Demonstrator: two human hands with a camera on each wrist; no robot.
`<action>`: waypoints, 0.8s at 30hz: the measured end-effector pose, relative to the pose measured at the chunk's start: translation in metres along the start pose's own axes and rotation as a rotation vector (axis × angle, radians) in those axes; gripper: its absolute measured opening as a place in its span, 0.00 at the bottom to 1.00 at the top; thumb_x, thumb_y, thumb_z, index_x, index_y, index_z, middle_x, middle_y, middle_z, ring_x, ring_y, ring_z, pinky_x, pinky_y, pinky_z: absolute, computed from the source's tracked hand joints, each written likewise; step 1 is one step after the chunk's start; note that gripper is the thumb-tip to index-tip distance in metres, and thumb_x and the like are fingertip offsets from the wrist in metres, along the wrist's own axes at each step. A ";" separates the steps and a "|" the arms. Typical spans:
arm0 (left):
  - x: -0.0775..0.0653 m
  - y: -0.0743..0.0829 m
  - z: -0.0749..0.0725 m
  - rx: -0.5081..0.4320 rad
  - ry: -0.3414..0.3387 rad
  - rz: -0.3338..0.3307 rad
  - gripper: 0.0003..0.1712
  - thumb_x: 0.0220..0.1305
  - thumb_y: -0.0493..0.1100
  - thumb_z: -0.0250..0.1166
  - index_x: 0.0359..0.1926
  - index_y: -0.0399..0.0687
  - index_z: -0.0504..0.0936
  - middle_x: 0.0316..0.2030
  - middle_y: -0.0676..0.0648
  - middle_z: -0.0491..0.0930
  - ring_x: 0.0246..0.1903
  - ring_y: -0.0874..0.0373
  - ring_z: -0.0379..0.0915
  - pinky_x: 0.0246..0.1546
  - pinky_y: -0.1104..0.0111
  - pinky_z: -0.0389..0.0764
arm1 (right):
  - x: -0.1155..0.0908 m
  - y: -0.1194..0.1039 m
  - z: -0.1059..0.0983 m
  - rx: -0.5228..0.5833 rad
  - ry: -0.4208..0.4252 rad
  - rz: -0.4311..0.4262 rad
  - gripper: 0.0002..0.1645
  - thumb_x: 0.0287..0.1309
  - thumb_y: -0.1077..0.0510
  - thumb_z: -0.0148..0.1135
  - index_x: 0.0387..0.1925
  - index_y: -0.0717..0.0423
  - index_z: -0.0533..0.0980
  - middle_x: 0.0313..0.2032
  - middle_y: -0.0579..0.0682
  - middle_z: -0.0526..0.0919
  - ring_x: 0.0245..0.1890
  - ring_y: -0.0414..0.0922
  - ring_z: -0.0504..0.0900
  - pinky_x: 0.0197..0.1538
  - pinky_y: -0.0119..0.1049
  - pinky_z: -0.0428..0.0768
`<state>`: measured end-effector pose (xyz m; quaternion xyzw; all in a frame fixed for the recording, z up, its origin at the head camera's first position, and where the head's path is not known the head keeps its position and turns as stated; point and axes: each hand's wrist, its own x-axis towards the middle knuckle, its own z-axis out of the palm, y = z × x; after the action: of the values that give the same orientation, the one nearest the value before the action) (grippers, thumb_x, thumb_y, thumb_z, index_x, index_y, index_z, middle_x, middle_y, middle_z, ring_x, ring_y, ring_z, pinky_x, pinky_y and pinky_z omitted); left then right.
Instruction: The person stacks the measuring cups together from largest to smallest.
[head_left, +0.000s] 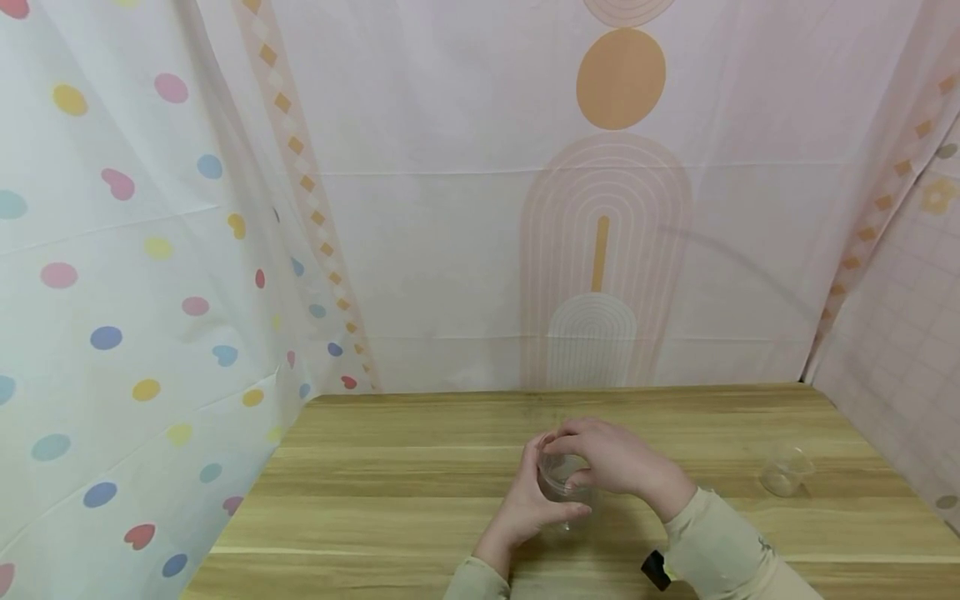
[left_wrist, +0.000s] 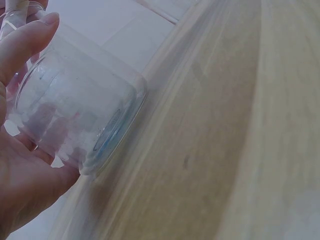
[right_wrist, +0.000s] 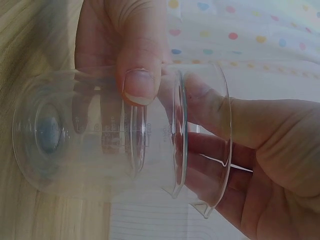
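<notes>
Two clear beakers are nested in my hands near the front of the table. My left hand (head_left: 525, 500) grips the larger beaker (left_wrist: 85, 95) around its side, thumb across the near face. Its base is close to the wooden top. From above, my right hand (head_left: 618, 458) holds the smaller beaker (right_wrist: 207, 122) by its upper part, fingers and thumb at the rim. The smaller one sits partway inside the larger, its rim and spout standing out above the larger rim. Printed graduation marks show through the glass in the right wrist view.
Another small clear cup-like beaker (head_left: 786, 472) stands apart on the right of the wooden table (head_left: 360, 500). A black wrist device (head_left: 656, 570) sits by the right sleeve. Patterned cloths (head_left: 435, 250) hang behind and at both sides.
</notes>
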<state>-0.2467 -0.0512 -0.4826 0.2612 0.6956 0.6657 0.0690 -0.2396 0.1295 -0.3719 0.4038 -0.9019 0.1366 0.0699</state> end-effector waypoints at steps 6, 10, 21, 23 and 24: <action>0.000 0.000 0.000 -0.010 -0.004 0.003 0.55 0.49 0.37 0.79 0.71 0.58 0.53 0.68 0.48 0.59 0.66 0.48 0.57 0.64 0.50 0.59 | 0.000 0.000 0.000 0.020 -0.002 0.013 0.28 0.44 0.56 0.79 0.51 0.52 0.82 0.51 0.49 0.81 0.52 0.51 0.79 0.52 0.47 0.78; 0.000 -0.001 0.000 -0.016 -0.002 0.010 0.56 0.49 0.37 0.79 0.71 0.57 0.53 0.68 0.48 0.60 0.66 0.47 0.56 0.65 0.50 0.57 | -0.001 0.000 0.001 0.037 -0.003 0.017 0.28 0.46 0.56 0.78 0.52 0.54 0.82 0.53 0.51 0.81 0.53 0.52 0.79 0.53 0.48 0.78; 0.002 -0.003 0.000 -0.019 0.019 0.029 0.56 0.46 0.35 0.80 0.70 0.56 0.55 0.65 0.48 0.63 0.66 0.46 0.59 0.65 0.54 0.58 | -0.004 0.001 0.006 0.072 0.063 0.016 0.24 0.50 0.59 0.76 0.50 0.55 0.82 0.49 0.48 0.84 0.50 0.48 0.81 0.52 0.45 0.79; 0.002 -0.003 0.001 -0.021 0.018 0.028 0.56 0.46 0.34 0.80 0.70 0.56 0.54 0.65 0.48 0.64 0.65 0.46 0.59 0.65 0.54 0.58 | -0.005 0.001 0.006 0.076 0.079 0.022 0.23 0.50 0.58 0.76 0.50 0.53 0.82 0.48 0.47 0.84 0.50 0.47 0.81 0.52 0.46 0.79; 0.003 -0.003 0.001 -0.020 0.019 0.030 0.56 0.46 0.34 0.80 0.70 0.56 0.55 0.65 0.48 0.64 0.65 0.46 0.60 0.65 0.53 0.58 | -0.006 0.001 0.006 0.079 0.087 0.027 0.22 0.51 0.58 0.75 0.50 0.53 0.82 0.48 0.47 0.84 0.50 0.47 0.81 0.52 0.46 0.79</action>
<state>-0.2495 -0.0495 -0.4848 0.2646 0.6857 0.6759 0.0553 -0.2368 0.1328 -0.3790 0.3877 -0.8972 0.1905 0.0915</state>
